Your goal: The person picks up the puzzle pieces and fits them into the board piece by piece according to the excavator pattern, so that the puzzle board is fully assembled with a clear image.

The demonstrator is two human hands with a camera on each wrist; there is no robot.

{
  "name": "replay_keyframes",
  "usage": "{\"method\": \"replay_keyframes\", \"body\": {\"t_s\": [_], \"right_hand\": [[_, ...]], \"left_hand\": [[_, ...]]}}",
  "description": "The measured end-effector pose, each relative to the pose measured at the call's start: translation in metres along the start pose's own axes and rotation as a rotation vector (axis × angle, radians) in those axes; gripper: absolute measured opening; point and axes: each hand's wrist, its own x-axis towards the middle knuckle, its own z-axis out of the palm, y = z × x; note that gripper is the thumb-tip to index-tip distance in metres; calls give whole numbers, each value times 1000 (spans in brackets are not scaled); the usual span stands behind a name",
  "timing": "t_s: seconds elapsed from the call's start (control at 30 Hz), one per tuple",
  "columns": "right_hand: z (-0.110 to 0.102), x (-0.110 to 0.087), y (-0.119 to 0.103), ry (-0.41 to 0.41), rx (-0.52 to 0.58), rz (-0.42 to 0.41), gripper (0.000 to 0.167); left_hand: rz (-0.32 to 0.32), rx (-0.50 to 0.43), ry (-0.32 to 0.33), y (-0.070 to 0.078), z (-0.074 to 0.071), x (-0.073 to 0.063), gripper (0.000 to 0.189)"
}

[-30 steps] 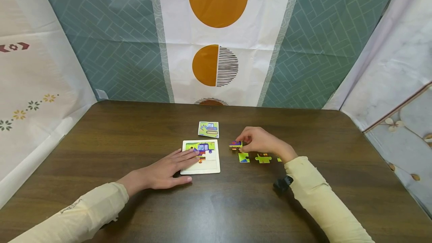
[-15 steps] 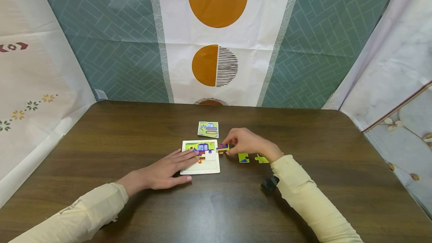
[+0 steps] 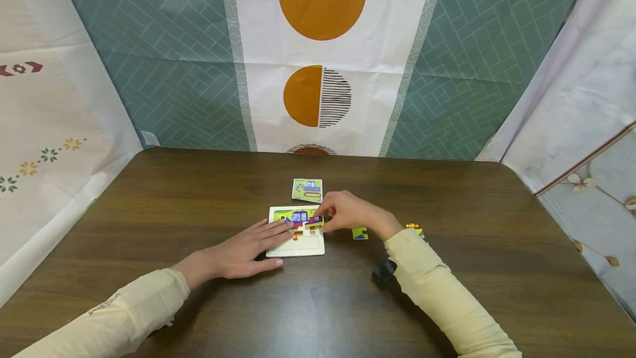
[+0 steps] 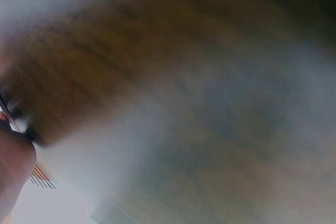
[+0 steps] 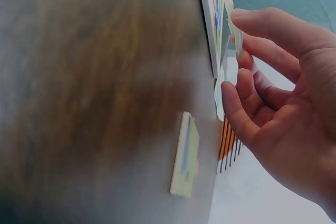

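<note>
A white puzzle tray (image 3: 310,248) lies on the table, its upper part filled with jigsaw pieces picturing a blue vehicle on green. My left hand (image 3: 243,250) rests flat across the tray's left side, fingers straight. Only a blurred bit of that hand (image 4: 13,169) shows in the left wrist view. Between thumb and fingers, my right hand (image 3: 350,211) pinches a purple jigsaw piece (image 3: 314,222) with a yellow-and-black striped band, over the tray's right part. In the right wrist view the piece (image 5: 235,27) appears edge-on, tilted beside the tray (image 5: 206,19).
Behind the tray lies a picture card (image 3: 307,190) of a similar vehicle. Right of it are a loose green-and-blue jigsaw piece (image 3: 360,233) and another piece (image 3: 414,228) partly behind the right forearm. Fabric hangings (image 3: 318,115) stand along the table's back.
My right hand has carried the striped jigsaw piece leftward from beside the loose pieces to over the tray. The left hand has stayed in place.
</note>
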Motion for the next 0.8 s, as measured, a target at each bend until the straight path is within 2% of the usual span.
{"method": "replay_keyframes", "body": {"t_s": [0.27, 0.8], "right_hand": [[6, 6, -3, -16, -4, -28, 33], [9, 12, -9, -26, -60, -69, 30]], "left_hand": [[-11, 0, -5, 0, 1, -1, 65], [10, 31, -3, -1, 1, -1, 66]]}}
